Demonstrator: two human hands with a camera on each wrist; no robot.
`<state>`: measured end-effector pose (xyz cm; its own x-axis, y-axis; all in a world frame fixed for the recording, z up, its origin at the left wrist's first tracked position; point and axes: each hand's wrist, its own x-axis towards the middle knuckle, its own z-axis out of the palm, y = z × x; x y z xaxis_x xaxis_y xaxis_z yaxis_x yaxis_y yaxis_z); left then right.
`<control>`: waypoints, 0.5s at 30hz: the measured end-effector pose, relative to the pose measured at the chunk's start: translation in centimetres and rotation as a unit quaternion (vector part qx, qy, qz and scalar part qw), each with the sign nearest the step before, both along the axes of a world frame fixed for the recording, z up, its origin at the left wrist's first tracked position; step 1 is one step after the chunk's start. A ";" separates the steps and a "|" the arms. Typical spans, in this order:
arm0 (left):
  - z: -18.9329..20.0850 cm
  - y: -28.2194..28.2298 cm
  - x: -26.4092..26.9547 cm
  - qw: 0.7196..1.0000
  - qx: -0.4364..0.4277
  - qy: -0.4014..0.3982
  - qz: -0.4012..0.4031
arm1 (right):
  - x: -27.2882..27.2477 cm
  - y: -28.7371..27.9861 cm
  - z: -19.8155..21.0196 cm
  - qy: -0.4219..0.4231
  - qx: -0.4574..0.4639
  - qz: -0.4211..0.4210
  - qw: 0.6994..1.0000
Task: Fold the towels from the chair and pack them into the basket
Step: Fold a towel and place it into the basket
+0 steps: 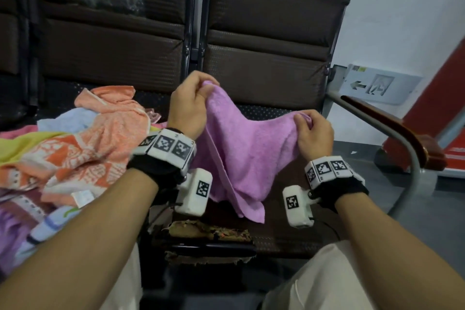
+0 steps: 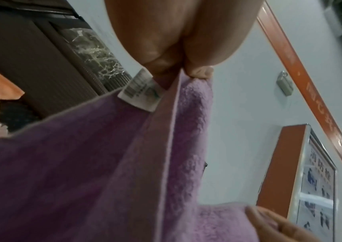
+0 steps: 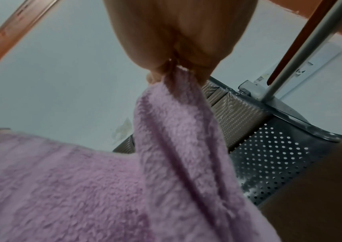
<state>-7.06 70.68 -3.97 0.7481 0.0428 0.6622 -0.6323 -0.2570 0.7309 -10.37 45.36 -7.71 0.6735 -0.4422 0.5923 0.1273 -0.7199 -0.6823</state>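
Pink towel: terry cloth, hanging in the air between our two hands above the brown seat, its lower folds drooping toward 6 o'clock.
Left hand: at 12 o'clock of the towel, our fingers pinching one top corner beside its white label.
Right hand: at 3 o'clock, lower than our left, fingers pinching the other corner.
Towel pile: orange-patterned, blue and yellow cloths heaped at 9 o'clock on the neighbouring seat.
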 end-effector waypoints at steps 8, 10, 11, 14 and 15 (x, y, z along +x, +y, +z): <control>-0.2 0.1 -1.1 0.998 0.026 0.028 0.059 | -0.5 -0.4 2.0 -0.030 0.106 -0.104 0.989; 0.4 0.3 -1.5 0.996 0.034 0.037 0.071 | -0.8 -0.4 2.8 -0.032 0.127 -0.110 0.985; 0.7 0.4 -1.6 0.996 0.039 0.040 0.071 | -0.9 -0.4 3.3 -0.029 0.134 -0.109 0.985; 2.7 0.6 -2.2 0.996 0.042 0.050 0.067 | -1.5 -0.3 5.1 -0.022 0.148 -0.090 0.985; 3.7 0.7 -2.4 0.995 0.040 0.056 0.066 | -1.7 -0.1 5.8 -0.027 0.149 -0.079 0.985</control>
